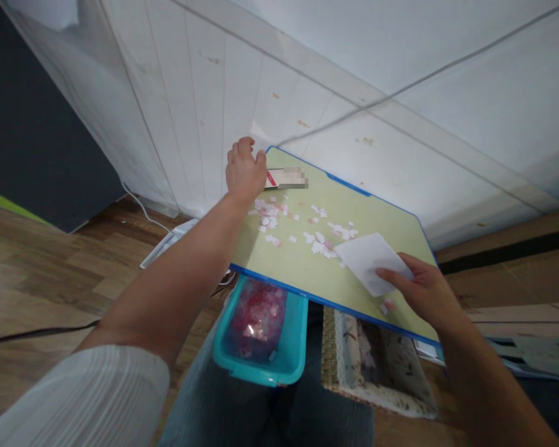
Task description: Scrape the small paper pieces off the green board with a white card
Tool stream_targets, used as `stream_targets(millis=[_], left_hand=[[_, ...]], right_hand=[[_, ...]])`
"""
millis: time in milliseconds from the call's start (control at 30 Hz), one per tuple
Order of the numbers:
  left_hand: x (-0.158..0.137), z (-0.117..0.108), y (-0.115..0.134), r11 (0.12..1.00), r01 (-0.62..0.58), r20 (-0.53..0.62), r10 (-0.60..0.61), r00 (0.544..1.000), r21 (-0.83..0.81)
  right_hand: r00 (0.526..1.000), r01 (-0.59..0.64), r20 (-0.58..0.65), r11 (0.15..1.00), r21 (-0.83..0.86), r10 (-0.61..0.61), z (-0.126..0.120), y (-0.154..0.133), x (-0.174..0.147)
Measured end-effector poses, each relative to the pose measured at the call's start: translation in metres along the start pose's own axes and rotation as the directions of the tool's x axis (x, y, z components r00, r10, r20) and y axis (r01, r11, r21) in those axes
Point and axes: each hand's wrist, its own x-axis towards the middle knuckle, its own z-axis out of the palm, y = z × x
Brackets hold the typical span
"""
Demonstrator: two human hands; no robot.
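My right hand (422, 288) pinches a white sheet of paper (370, 264), thumb on top, over the right part of the yellow-green tabletop (302, 273). Small white and pink paper scraps (321, 244) lie scattered beside the sheet, with another group of paper pieces (268, 214) farther left. At the far left corner, my left hand (246, 166) is raised with its fingers loosely bent and the thumb apart, and I see nothing in it. Right beside its thumb lies a flat pale packet (286, 178) with a red stripe, partly blurred out.
Below the table's blue front edge, a turquoise basin (295, 347) holds a clear bag of red and pink bits (261, 316). A lined woven basket (330, 354) stands to its right. A white wall (270, 81) with a cable (400, 90) rises behind the table.
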Motion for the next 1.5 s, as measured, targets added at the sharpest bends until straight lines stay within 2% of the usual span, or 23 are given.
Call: stream_targets(millis=[100, 167, 333, 500, 600, 733, 833, 933, 1033, 1167, 1233, 1367, 1433, 1500], left_hand=[[0.0, 0.0, -0.001, 1.0, -0.01, 0.012, 0.01, 1.0, -0.005], [0.0, 0.0, -0.001, 1.0, -0.019, 0.009, 0.019, 1.0, -0.007], [-0.002, -0.003, 0.003, 1.0, -0.01, 0.013, 0.011, 1.0, -0.022], [-0.003, -0.004, 0.004, 0.999, 0.02, 0.013, -0.019, 1.0, -0.038], [-0.001, -0.002, 0.002, 1.0, 0.008, 0.0, -0.008, 1.0, -0.029], [-0.001, -0.004, 0.004, 0.998, 0.022, 0.062, -0.018, 0.998, -0.065], [-0.002, -0.006, 0.007, 0.996, 0.036, 0.076, -0.03, 0.997, -0.076], [-0.001, -0.003, 0.004, 0.999, 0.008, 0.019, -0.007, 1.0, -0.047], [0.0, 0.001, -0.002, 0.999, 0.003, -0.01, -0.004, 1.0, -0.042], [0.0, 0.001, -0.002, 0.998, 0.016, 0.011, -0.016, 1.0, -0.06], [-0.001, -0.002, 0.002, 0.998, 0.021, 0.036, -0.019, 0.999, -0.053], [-0.005, -0.011, 0.015, 0.996, 0.057, 0.091, -0.051, 0.995, -0.066], [-0.006, -0.015, 0.02, 0.995, 0.068, 0.109, -0.06, 0.992, -0.071], [-0.006, -0.016, 0.022, 0.995, 0.072, 0.114, -0.064, 0.991, -0.073]], right_hand=[[0.998, 0.026, -0.062, 0.998, -0.054, -0.029, -0.015, 0.002, -0.006], [0.997, 0.037, -0.057, 0.994, -0.106, -0.043, -0.021, 0.002, -0.018], [0.995, 0.078, -0.048, 0.981, -0.179, -0.088, -0.009, -0.001, -0.033], [0.985, 0.141, -0.059, 0.953, -0.269, -0.162, 0.009, -0.019, -0.012], [0.984, 0.14, -0.056, 0.926, -0.351, -0.17, 0.004, -0.02, 0.002], [0.968, 0.092, -0.166, 0.881, -0.463, -0.188, -0.002, -0.017, 0.011], [0.962, 0.18, -0.109, 0.88, -0.439, -0.251, 0.006, -0.023, 0.013], [0.951, 0.27, -0.017, 0.857, -0.439, -0.309, 0.01, -0.03, 0.007], [0.956, 0.271, 0.024, 0.851, -0.451, -0.292, 0.004, -0.031, -0.01], [0.96, 0.278, 0.084, 0.856, -0.436, -0.268, -0.006, -0.033, -0.028], [0.954, 0.287, 0.051, 0.846, -0.449, -0.296, -0.005, -0.037, -0.021], [0.944, 0.254, -0.034, 0.791, -0.557, -0.327, 0.003, -0.042, 0.013], [0.947, 0.26, 0.001, 0.766, -0.588, -0.321, 0.004, -0.039, 0.021], [0.944, 0.299, 0.059, 0.77, -0.563, -0.323, 0.003, -0.034, 0.015]])
